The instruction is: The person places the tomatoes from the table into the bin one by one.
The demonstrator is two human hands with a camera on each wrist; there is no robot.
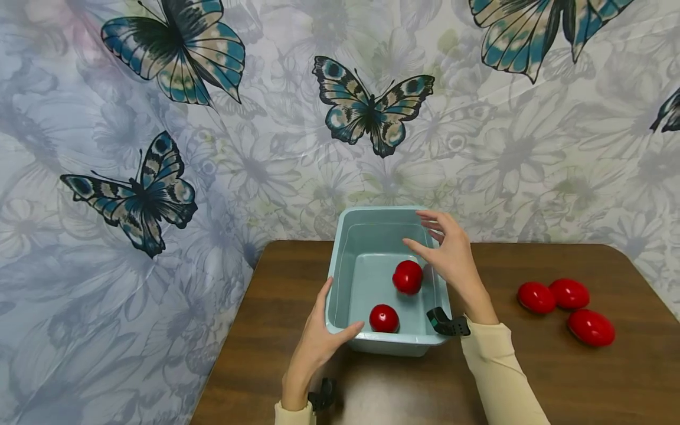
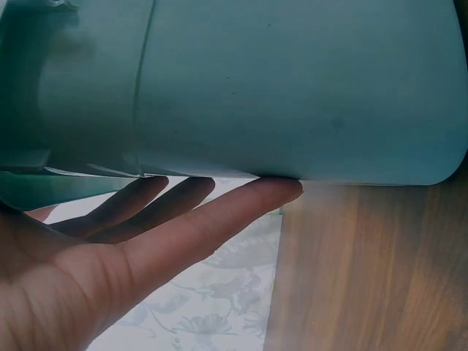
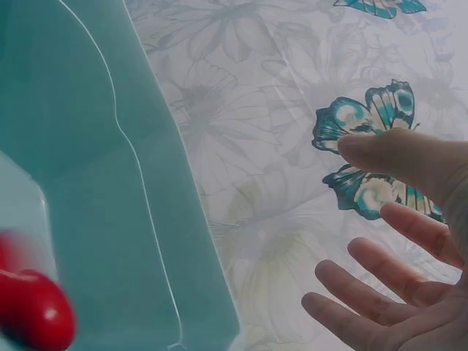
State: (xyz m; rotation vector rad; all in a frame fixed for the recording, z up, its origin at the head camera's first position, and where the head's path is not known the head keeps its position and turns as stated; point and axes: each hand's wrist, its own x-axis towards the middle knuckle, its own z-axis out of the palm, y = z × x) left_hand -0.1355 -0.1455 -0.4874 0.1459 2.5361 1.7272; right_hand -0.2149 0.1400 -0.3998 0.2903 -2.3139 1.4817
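A light blue-green plastic tub (image 1: 345,248) stands on the table with two glossy, round red objects inside. One red object (image 1: 407,277) lies towards the right wall, the other red object (image 1: 384,319) near the front. My left hand (image 1: 319,342) is at the tub's front left corner, its straight fingertips against the outer side wall in the left wrist view and its thumb at the front rim. Above the tub's right side is my right hand (image 1: 451,251), fingers spread and holding nothing. In the right wrist view, a red object (image 3: 44,314) shows a dimple on top.
Three glossy red ovals, among them a front oval (image 1: 591,327), lie close together on the brown wooden table (image 1: 531,378) right of the tub. Behind the table hangs a floral cloth (image 1: 255,159) printed with butterflies. Each wrist wears a dark strap.
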